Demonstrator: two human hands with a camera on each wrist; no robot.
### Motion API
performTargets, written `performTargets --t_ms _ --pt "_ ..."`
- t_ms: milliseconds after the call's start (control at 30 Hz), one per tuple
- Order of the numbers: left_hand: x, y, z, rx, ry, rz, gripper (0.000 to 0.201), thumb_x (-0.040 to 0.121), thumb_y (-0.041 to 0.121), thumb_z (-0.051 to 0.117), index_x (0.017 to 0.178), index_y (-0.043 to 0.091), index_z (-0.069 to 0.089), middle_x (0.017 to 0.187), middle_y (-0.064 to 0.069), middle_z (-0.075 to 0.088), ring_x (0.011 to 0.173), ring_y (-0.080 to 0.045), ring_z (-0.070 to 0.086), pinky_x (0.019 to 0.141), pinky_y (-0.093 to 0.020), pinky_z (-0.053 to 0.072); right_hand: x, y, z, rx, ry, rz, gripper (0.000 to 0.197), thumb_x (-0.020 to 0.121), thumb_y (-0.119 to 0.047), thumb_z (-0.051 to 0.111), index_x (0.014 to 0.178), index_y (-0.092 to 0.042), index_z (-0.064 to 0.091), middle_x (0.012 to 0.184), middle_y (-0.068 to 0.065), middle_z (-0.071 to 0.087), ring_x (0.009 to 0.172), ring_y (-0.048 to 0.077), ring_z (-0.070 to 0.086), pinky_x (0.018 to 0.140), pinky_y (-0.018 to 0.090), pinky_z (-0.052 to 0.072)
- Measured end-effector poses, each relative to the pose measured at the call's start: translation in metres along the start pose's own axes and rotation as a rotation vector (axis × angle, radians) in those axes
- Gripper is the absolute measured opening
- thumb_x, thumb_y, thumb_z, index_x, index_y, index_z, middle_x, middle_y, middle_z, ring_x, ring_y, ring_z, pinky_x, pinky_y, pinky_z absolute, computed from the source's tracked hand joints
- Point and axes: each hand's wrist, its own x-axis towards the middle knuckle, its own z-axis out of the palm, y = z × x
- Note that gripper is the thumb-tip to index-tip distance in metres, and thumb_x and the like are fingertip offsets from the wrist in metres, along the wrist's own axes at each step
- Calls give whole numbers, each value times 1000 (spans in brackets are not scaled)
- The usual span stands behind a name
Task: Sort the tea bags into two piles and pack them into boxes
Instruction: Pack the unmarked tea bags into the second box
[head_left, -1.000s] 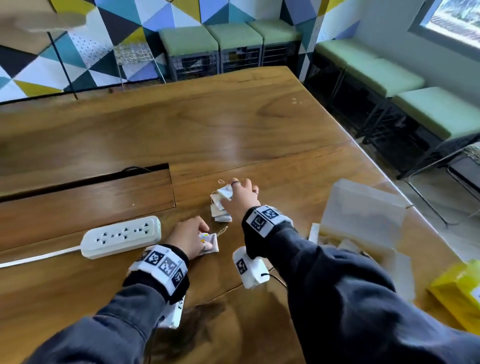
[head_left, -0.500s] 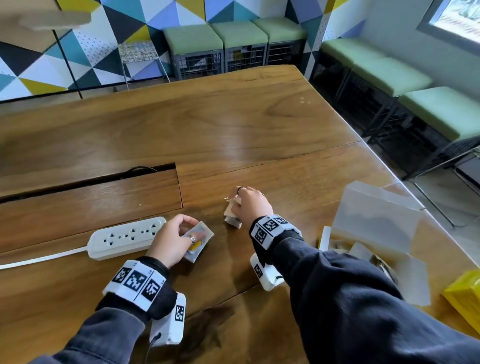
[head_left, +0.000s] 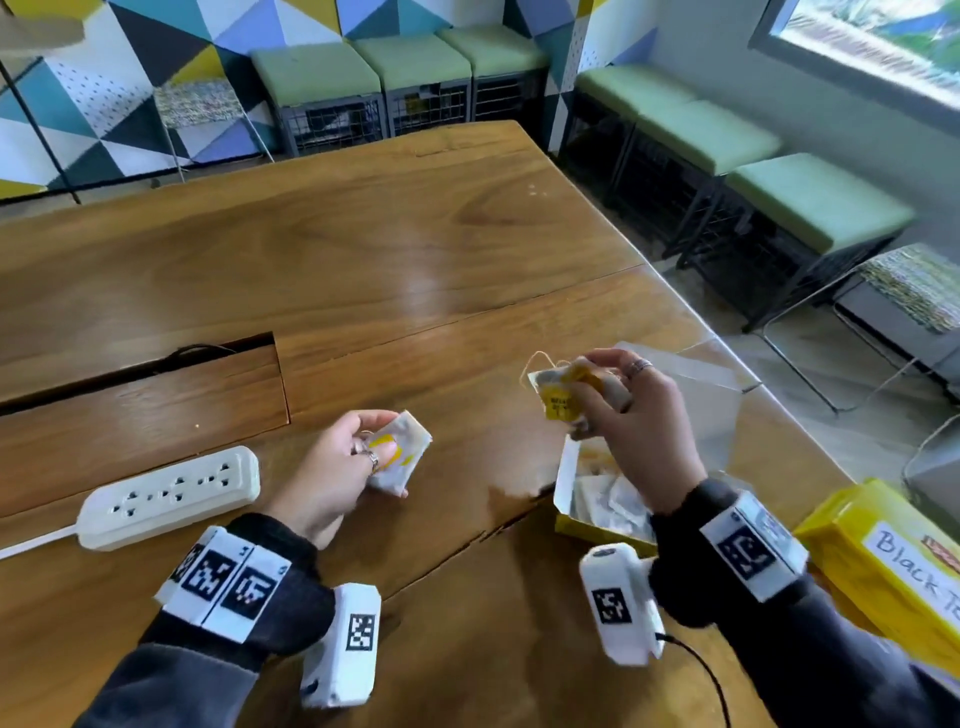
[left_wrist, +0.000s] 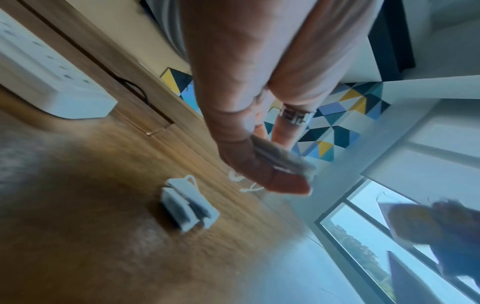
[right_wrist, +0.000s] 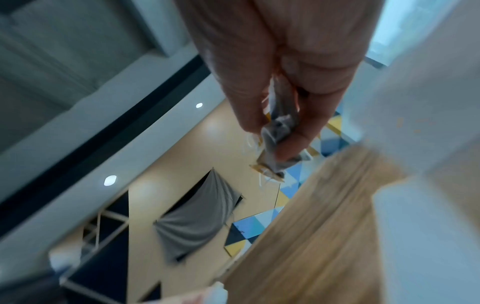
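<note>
We look down on a wooden table (head_left: 363, 249) that fills most of the head view, with a patterned wall at the top and green stools (head_left: 821, 202) along the upper right. At the left edge of the frame lies a white power strip (head_left: 171, 496). Just right of it, lower centre, our left hand (head_left: 332, 473) pinches a flat tea bag (head_left: 400, 452) between thumb and fingers, raised a little over the wood. The left wrist view, badly blurred, shows that same pinch and a small stack (left_wrist: 188, 207) of bags lying on the table below the hand. Right of centre, our right hand (head_left: 639, 431) is lifted and its fingers are curled round a bunch (head_left: 563, 389) of bags with yellow tags, strings trailing to the left. Beneath that hand sits an open box (head_left: 563, 483) with bags inside. At the lower right corner a yellow box (head_left: 883, 582) is marked "Black".
</note>
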Motion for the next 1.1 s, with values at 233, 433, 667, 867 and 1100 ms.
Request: performTargets --t_ms 233,433,667,867,1100 --pt "1 7 45 155 -145 23 32 86 -7 56 98 22 60 99 -8 64 88 -18 61 73 -27 52 -26 53 -43 -700 -140 -433 18 86 -12 63 103 -14 68 99 4 67 84 22 66 77 28 55" --pt "-7 24 81 169 -186 69 31 85 -2 60 94 27 60 98 -3 63 80 -12 65 58 -19 53 -50 62 -52 -932 -665 -134 79 77 -65 2 134 -34 47 147 -15 37 142 7 22 117 31 9" --pt "-16 35 142 287 -321 144 31 80 0 67 91 28 59 84 -5 55 81 -16 56 74 -31 53 -58 72 -102 -617 105 -185 21 91 -30 48 104 -24 64 96 -8 66 94 18 61 83 43 48" --pt "-15 9 208 468 -443 171 26 81 6 68 100 23 60 84 2 60 81 -13 59 72 -20 50 -60 88 -119 -460 50 31 12 94 -35 48 100 -33 58 84 -9 65 89 17 59 81 40 48" --pt "-13 3 201 739 -379 311 37 80 -1 60 107 25 58 102 6 61 86 -10 61 78 -13 49 -57 91 -109 -894 -184 8 40 80 -60 37 106 -43 62 108 -11 56 110 21 43 89 39 28"
